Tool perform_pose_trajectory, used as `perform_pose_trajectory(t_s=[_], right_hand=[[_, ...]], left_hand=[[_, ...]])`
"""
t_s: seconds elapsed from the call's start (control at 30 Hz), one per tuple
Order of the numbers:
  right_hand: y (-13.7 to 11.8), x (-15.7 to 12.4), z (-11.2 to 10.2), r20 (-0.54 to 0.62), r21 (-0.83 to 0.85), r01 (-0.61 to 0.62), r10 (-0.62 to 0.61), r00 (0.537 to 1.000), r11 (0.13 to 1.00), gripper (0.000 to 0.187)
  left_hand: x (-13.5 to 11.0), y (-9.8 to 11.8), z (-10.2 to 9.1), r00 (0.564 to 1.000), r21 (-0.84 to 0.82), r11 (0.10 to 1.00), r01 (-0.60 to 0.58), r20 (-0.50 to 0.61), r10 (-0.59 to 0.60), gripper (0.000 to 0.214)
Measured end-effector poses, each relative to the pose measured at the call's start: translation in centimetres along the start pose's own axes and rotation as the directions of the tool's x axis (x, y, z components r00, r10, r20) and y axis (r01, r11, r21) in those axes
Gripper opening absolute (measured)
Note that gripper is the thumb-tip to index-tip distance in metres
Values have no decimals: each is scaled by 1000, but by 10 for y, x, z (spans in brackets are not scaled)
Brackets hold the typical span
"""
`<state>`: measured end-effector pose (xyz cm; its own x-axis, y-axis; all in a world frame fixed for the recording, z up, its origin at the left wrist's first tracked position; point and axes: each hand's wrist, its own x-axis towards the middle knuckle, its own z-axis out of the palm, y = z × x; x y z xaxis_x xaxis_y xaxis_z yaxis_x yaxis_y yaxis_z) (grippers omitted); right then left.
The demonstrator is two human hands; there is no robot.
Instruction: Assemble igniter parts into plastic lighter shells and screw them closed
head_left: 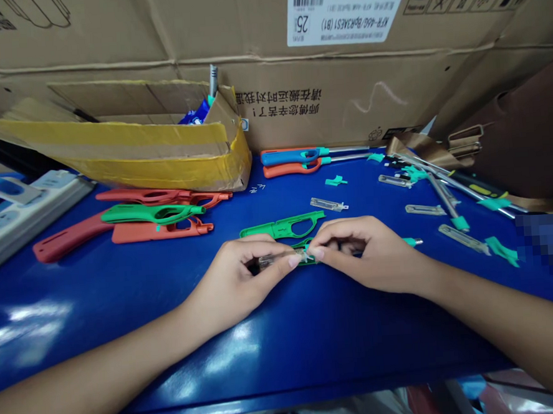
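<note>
At the middle of the table, my left hand is closed on a clear fuel tank of a lighter, thumb on top. My right hand meets it from the right, thumb and forefinger pinched at the tank's tip; a small pale piece shows there, too small to name. Under the fingertips lies part of a green shell, mostly hidden. Just behind is a green lighter shell half, flat on the table. A teal-and-metal tip sticks out beyond my right hand.
Red and green handle shells lie at left, by a power strip and a taped cardboard box. Two assembled lighters lie behind. Rightward are several clear tanks, metal tubes and teal pieces.
</note>
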<state>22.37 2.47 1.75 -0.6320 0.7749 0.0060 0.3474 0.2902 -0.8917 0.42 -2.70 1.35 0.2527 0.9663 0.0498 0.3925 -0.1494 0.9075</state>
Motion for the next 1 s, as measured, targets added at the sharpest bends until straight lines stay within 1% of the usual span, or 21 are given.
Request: perform_pose_trajectory(t_s=[0.07,0.13,0.23,0.33,0.43,0.53,0.7,0.9,1.0], right_hand=[[1,0,-1,12,-38,57,-57,998,998,14],[4,0,-1,6,-99,148,-148,989,984,12],[9,-1,0,-10,-208,277,-285,958,938,10],[12,-1,-1,-12,-247,351,-365,931,903,9],[11,0,-4,18,-227,385,-391,920,895,8],[10,1,-6,47,-207,410,-410,911,888,12],[8,0,-6,50,-188,428,-426,903,884,15],[8,-3,-3,39,-290,469,-479,877,834,17],[9,-5,0,43,-332,473,-487,872,816,18]], left_hand=[[0,1,0,1000,-3,1000,7,1,-7,19],[0,1,0,1000,2,1000,8,9,-8,20],[0,0,0,1000,15,1000,7,10,-7,21],[-1,-1,-1,1000,15,1000,9,7,-9,23],[-1,-1,-2,1000,15,1000,13,10,-13,23],[0,0,-3,1000,15,1000,4,9,-4,23],[0,0,-3,1000,31,1000,-6,24,5,24],[-1,0,-3,999,50,998,-23,31,21,24],[-2,1,-2,998,56,997,-46,38,44,22]])
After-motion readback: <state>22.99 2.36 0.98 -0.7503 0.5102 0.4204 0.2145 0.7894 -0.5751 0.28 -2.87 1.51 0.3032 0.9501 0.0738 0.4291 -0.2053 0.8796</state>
